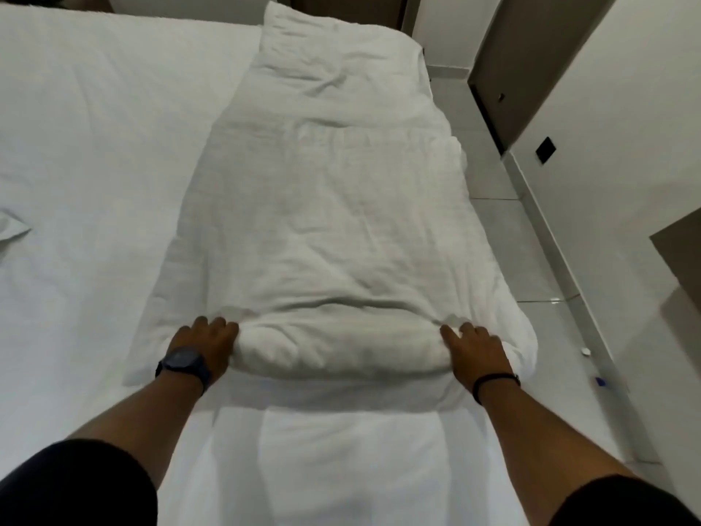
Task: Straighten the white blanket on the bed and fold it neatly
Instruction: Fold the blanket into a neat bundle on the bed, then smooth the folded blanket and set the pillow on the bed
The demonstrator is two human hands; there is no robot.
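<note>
The white blanket [326, 206] lies as a long narrow strip along the right side of the bed [95, 146], running away from me. Its near end is turned over into a thick roll [337, 347]. My left hand [206, 341], with a dark watch on the wrist, grips the roll's left end. My right hand [474, 353], with a thin black band on the wrist, grips the roll's right end. The fingertips of both hands are tucked into the cloth.
A white sheet covers the bed to the left, with a small creased fold [11, 229] at the left edge. Grey tiled floor [504, 229] runs along the bed's right side beside a wall and dark doors [523, 70]. A small white cap [586, 351] lies on the floor.
</note>
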